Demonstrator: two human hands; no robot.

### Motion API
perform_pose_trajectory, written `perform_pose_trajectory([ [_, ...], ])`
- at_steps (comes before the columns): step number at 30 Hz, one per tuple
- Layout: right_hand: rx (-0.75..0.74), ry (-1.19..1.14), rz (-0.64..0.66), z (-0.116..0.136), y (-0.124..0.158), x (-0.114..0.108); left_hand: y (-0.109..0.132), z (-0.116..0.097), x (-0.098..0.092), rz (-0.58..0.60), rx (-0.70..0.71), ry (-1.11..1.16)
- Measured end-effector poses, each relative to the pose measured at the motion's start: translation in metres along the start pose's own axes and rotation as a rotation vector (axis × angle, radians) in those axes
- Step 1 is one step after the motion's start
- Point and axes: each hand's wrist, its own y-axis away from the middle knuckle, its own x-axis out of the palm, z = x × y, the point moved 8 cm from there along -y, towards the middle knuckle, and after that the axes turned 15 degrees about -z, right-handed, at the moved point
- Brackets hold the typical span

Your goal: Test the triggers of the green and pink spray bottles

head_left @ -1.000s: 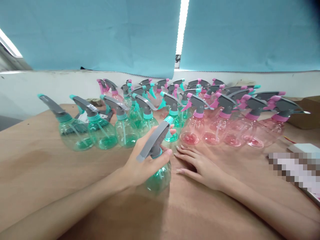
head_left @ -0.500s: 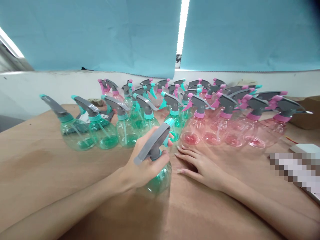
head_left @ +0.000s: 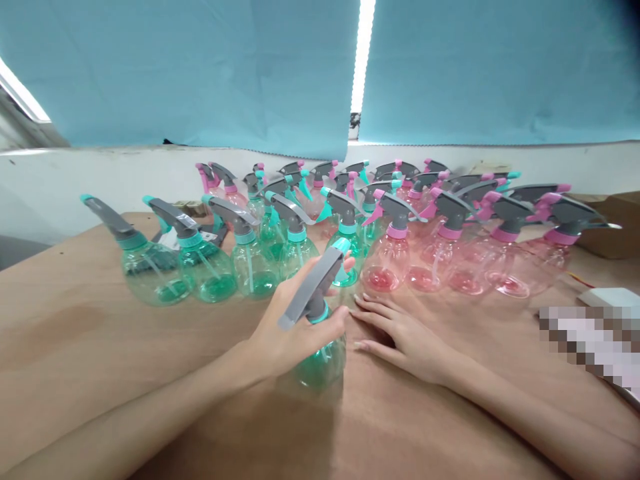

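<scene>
A green spray bottle (head_left: 323, 367) with a grey head and turquoise nozzle stands close in front of me, its head pointing away and slightly right. My left hand (head_left: 295, 317) is around its neck from the left, with the thumb stretched across the near side and fingertips showing behind the head. My right hand (head_left: 400, 330) lies flat on the table just to the right, fingers spread, holding nothing. Just beyond, a row of green spray bottles (head_left: 255, 267) meets a row of pink spray bottles (head_left: 387, 263) on the right.
More spray bottles crowd behind the front rows, pink and turquoise mixed. A brown cardboard box (head_left: 610, 227) sits at the right back. Nearer, a white object (head_left: 613, 298) lies beside a blurred-out patch on the wooden table (head_left: 75, 373). Blue cloth (head_left: 200, 73) hangs behind.
The bottle in my left hand has shifted slightly right. My left thumb has straightened and reaches farther right. My right hand has stayed in place.
</scene>
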Motion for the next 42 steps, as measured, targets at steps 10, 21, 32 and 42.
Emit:
perform_pose_trajectory([
  [10,0.029,-0.155,-0.054,0.005,0.002,-0.008,0.002,0.005,0.001,0.024,0.016,0.058],
  [21,0.141,-0.172,-0.355,0.088,-0.01,-0.028,0.018,0.013,-0.012,0.115,-0.082,0.133],
  [32,0.058,-0.48,-0.065,0.154,-0.057,0.031,0.088,0.058,-0.127,0.031,-0.105,-0.036],
  [42,0.044,-0.341,-0.097,0.225,-0.164,0.079,0.13,0.121,-0.291,-0.487,-0.256,-0.274],
])
